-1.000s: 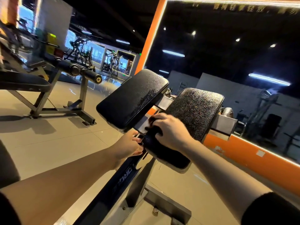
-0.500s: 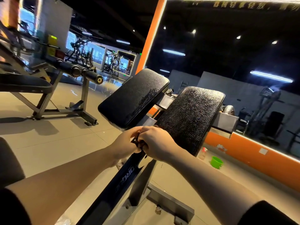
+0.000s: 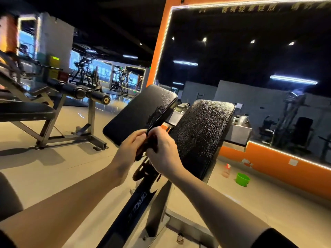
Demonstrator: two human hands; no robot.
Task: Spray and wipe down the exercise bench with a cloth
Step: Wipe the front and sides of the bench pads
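The exercise bench has two tilted black pads: the left pad (image 3: 139, 113) and the right pad (image 3: 202, 133), whose surface glistens with droplets. They sit on a dark sloping frame beam (image 3: 138, 206). My left hand (image 3: 129, 149) and my right hand (image 3: 163, 153) meet in front of the gap between the pads. Both grip a dark cloth (image 3: 144, 170), and part of it hangs below my hands over the beam. A spray bottle (image 3: 226, 170) stands blurred on the floor beyond the right pad.
A green bucket (image 3: 242, 179) sits on the floor beside the bottle, near the orange wall base (image 3: 268, 167). A large mirror (image 3: 250, 59) fills the right wall. Another bench (image 3: 26, 110) with roller pads stands at the left on the tiled floor.
My right hand has lifted the cloth off the lower end of the right pad. Both hands have come together and risen between the pads, now holding the cloth jointly.
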